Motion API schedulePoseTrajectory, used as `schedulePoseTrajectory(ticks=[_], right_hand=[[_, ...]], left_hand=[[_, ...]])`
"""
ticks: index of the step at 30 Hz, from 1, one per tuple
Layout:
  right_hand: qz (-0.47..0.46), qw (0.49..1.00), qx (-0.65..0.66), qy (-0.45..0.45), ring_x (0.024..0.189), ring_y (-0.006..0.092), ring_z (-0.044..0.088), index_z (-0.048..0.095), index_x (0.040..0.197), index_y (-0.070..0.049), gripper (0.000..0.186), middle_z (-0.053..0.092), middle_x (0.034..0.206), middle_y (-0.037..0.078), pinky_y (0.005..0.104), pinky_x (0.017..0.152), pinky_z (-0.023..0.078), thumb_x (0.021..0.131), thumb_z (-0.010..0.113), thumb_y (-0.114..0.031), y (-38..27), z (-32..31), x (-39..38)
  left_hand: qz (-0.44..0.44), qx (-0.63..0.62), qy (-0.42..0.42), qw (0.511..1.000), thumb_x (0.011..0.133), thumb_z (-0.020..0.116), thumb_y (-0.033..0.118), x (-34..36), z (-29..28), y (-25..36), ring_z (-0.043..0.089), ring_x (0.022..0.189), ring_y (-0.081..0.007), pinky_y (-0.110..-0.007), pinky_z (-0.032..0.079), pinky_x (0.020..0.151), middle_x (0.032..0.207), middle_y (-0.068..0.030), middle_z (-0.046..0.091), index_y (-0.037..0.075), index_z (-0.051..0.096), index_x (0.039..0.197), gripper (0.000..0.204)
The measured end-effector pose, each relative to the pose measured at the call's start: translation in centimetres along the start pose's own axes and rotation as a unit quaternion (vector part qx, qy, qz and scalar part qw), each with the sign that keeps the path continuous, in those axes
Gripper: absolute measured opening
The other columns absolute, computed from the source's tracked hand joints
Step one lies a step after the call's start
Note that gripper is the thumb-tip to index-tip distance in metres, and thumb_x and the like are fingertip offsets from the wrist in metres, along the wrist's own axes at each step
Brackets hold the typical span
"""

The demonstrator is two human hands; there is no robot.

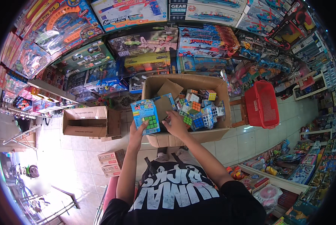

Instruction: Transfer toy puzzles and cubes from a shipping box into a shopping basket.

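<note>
My left hand grips a blue blister-card pack by its lower left side, thumb on the front. Inside its clear bubble a puzzle cube shows a green face. Beside the pack's right edge is my right hand, fingers bent and apart, with nothing visible in them. Both hands are over the near side of a large open cardboard box. Loose puzzle cubes and several in clear wrapping lie heaped in it. Another blue card and a brown cardboard flap are partly hidden behind the pack.
A red plastic basket rests on a wooden stool to the right. At the left stands an open empty carton, with small boxes on the tiled floor nearer me. Shelves of boxed toys line the far side.
</note>
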State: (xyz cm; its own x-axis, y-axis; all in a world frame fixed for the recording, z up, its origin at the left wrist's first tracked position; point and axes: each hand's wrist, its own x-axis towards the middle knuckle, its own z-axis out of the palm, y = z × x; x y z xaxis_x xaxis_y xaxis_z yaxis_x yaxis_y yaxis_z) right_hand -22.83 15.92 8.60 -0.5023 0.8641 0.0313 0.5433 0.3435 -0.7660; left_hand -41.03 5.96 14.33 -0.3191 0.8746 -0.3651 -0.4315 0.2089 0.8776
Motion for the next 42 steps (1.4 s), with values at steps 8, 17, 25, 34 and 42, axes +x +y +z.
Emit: schedulePoseTrajectory(ticks=[8,17,25,34,42], right_hand=[[0.085,0.984,-0.15,-0.055,0.104,0.0416,0.061,0.058,0.113,0.006,0.04,0.059,0.113,0.03,0.0459,0.086,0.052,0.078,0.068,-0.012,-1.3,4.2,3.4],[0.093,0.983,-0.031,0.152,0.072,0.0388,0.067,0.063,0.098,0.003,0.017,0.068,0.086,0.022,0.0434,0.062,0.053,0.09,0.061,-0.012,-0.4,0.0,-0.2],[0.123,0.829,0.472,0.274,0.083,0.0127,0.061,0.056,0.114,-0.006,0.021,0.063,0.101,0.003,0.0291,0.07,0.051,0.099,0.058,-0.021,-4.9,-5.5,-7.4],[0.2,0.87,0.389,0.225,0.077,0.0076,0.062,0.054,0.122,-0.001,0.035,0.066,0.094,0.006,0.0216,0.062,0.049,0.091,0.067,-0.01,-4.4,-11.1,-13.1],[0.2,0.845,0.364,0.336,0.086,0.0103,0.065,0.054,0.123,0.001,0.036,0.068,0.098,0.007,0.0232,0.075,0.052,0.089,0.065,-0.005,-1.0,-15.6,-17.5]], left_hand=[[0.014,-0.002,-0.012,1.0,0.092,0.064,0.015,0.3,-1.3,-0.9,0.058,0.102,-0.0119,-0.03,0.047,0.091,0.113,-0.0039,0.062,0.004,0.051,0.126,0.038],[-0.001,0.007,-0.081,0.997,0.092,0.064,0.016,0.6,-2.0,-1.1,0.057,0.104,-0.0132,-0.03,0.046,0.091,0.115,-0.0043,0.061,0.004,0.049,0.129,0.041],[-0.023,-0.034,-0.119,0.992,0.092,0.065,0.017,0.7,-1.2,-1.6,0.057,0.107,-0.0145,-0.032,0.046,0.093,0.119,-0.0049,0.06,0.006,0.047,0.132,0.045],[-0.217,-0.138,-0.36,0.897,0.093,0.058,0.048,-0.6,5.9,-2.8,0.042,0.134,-0.021,-0.04,0.037,0.108,0.146,-0.0081,0.042,0.012,0.03,0.149,0.071],[-0.174,0.085,-0.46,0.867,0.079,0.079,0.031,-4.0,14.7,-6.3,0.047,0.128,-0.0229,-0.039,0.039,0.107,0.139,-0.0124,0.046,0.005,0.027,0.148,0.09]])
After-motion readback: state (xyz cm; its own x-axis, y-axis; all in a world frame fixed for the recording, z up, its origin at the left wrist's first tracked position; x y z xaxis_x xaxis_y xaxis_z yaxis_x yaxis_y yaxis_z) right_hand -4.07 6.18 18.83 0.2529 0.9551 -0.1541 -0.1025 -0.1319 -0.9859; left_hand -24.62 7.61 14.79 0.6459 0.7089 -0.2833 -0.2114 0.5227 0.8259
